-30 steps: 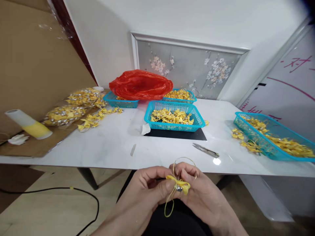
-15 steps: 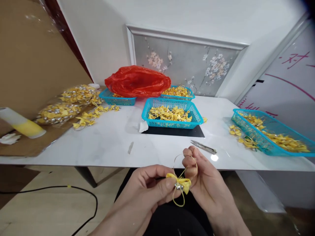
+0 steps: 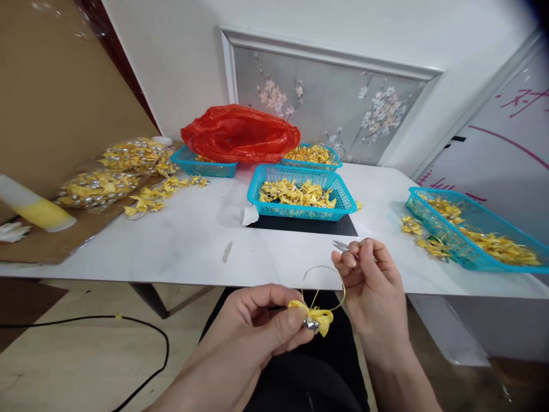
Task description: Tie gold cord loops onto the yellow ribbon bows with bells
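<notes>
While both hands hover before the table [image 3: 180,246] edge:
Left hand [image 3: 257,326]: pinching bow [image 3: 313,317] over the lap.
Right hand [image 3: 373,286]: fingers curled, pinching the bow's gold loop [image 3: 326,272].
Scissors [image 3: 341,246]: just behind right hand.

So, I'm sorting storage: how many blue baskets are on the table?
4. One sits at the middle, one behind it at the back, one under the red bag, one at the right edge. The bag may hide more.

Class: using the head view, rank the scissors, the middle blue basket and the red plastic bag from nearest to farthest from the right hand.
1. Scissors, at the right hand fingertips.
2. Middle blue basket, behind, table centre.
3. Red plastic bag, far back by the wall.
</notes>
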`<state>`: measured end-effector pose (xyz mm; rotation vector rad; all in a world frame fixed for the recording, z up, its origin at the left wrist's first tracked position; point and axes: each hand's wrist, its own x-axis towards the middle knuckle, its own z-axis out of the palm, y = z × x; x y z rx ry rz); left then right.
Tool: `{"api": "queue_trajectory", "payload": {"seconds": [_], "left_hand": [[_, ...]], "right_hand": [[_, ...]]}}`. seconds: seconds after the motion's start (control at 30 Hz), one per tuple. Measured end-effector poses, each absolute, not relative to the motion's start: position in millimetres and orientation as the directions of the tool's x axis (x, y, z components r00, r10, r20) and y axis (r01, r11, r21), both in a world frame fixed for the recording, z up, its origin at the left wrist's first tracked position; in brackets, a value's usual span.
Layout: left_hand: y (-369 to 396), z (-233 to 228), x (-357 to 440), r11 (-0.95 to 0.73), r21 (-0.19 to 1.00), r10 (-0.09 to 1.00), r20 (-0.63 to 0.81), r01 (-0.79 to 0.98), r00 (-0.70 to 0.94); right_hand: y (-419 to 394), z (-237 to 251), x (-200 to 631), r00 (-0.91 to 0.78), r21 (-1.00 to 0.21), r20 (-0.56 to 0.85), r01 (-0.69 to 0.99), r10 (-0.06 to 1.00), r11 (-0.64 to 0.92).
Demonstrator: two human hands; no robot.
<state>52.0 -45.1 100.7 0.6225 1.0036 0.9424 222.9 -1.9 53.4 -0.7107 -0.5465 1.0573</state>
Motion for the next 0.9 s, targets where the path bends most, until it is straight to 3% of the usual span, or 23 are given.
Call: {"api": "queue_trajectory", "payload": {"seconds": [0.43,0.7,0.8,0.9], "left_hand": [[-43,98,52,0.474,0.802,0.880,-0.430,-0.364,0.200],[-34,96,51,0.421,0.827,0.900,-0.327,-0.373,0.289],[-34,97,51,0.389,0.857,0.914,-0.312,-0.338,0.259],[-35,96,50,0.352,0.886,0.931,-0.299,-0.300,0.209]], "right_hand": [[-1,44,218,0.410,-0.822,0.149,-0.454,0.900,0.343],[-27,52,219,-0.023,-0.890,0.005,-0.455,1.000,-0.006],[-31,55,220,-0.050,-0.885,-0.009,-0.464,0.999,-0.032],[-28,56,225,0.025,-0.863,0.012,-0.505,1.000,0.023]]}}
